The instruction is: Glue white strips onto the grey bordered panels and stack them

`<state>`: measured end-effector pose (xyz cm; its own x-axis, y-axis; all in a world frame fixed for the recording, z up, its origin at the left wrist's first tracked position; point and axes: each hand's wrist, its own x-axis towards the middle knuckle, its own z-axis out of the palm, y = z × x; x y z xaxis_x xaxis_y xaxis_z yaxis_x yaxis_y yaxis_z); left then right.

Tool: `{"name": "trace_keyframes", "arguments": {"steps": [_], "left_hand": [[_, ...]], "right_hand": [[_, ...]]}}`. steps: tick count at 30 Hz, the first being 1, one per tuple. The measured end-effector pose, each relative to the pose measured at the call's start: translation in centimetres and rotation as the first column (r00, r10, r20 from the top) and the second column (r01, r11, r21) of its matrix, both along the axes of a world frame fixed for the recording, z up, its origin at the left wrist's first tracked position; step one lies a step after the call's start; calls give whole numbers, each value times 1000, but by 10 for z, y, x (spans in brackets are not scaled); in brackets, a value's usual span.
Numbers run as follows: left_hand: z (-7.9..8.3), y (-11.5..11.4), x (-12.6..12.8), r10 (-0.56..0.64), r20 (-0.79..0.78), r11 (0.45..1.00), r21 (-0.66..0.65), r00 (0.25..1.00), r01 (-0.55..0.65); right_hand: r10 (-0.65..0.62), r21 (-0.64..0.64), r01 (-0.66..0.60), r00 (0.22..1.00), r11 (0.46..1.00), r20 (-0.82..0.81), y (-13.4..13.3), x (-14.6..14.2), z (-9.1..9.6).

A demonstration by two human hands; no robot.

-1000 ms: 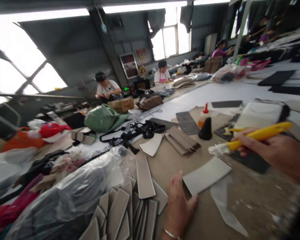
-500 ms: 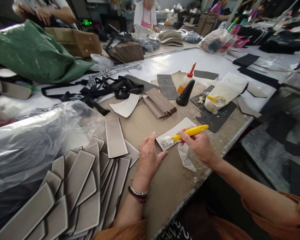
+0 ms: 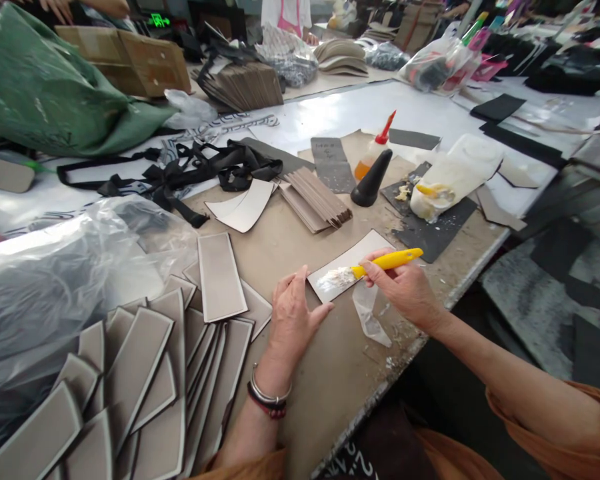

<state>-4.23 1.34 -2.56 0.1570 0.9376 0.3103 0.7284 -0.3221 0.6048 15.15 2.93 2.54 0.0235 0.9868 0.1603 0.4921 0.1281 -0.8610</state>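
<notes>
My right hand (image 3: 403, 290) is closed around the yellow handle of a brush (image 3: 393, 260). Its bristles, clotted with white paste, rest on a pale rectangular panel (image 3: 373, 247) lying flat on the table. A wet white smear (image 3: 335, 280) covers the panel's near left part. My left hand (image 3: 293, 313) lies at the panel's left end, thumb and fingers apart, touching its edge. Beneath the brush side of the panel is a crumpled translucent scrap (image 3: 370, 317). Left of my left hand, a dark-edged grey panel (image 3: 223, 277) tops a spread pile of similar panels (image 3: 140, 373).
Beyond the panel stand a black cone (image 3: 373, 180), a red-tipped glue bottle (image 3: 373, 157) and a stack of brown strips (image 3: 317, 200). A white paste container (image 3: 455, 177) lies at the right. Black straps (image 3: 220, 163) and a green bag (image 3: 55, 93) are farther left. Co-workers are behind.
The brush has moved slightly right along the panel, and the white smear behind it is wider. My left hand stays at the panel's end. The view has shifted a little.
</notes>
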Motion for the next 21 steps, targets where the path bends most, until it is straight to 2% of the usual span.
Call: {"name": "trace_keyframes", "arguments": {"steps": [4, 11, 17, 21], "left_hand": [[-2, 1, 0, 6, -6, 1000, 29, 1000, -6], [-7, 2, -1, 7, -21, 998, 62, 1000, -5], [-10, 2, 0, 6, -17, 994, 110, 1000, -4], [-11, 3, 1, 2, -11, 992, 128, 1000, 0]], "right_hand": [[-95, 74, 85, 986, 994, 137, 8, 28, -2], [-217, 321, 96, 904, 942, 368, 22, 58, 6], [-200, 451, -59, 840, 891, 504, 25, 58, 15], [-105, 431, -213, 790, 877, 604, 21, 48, 10]]}}
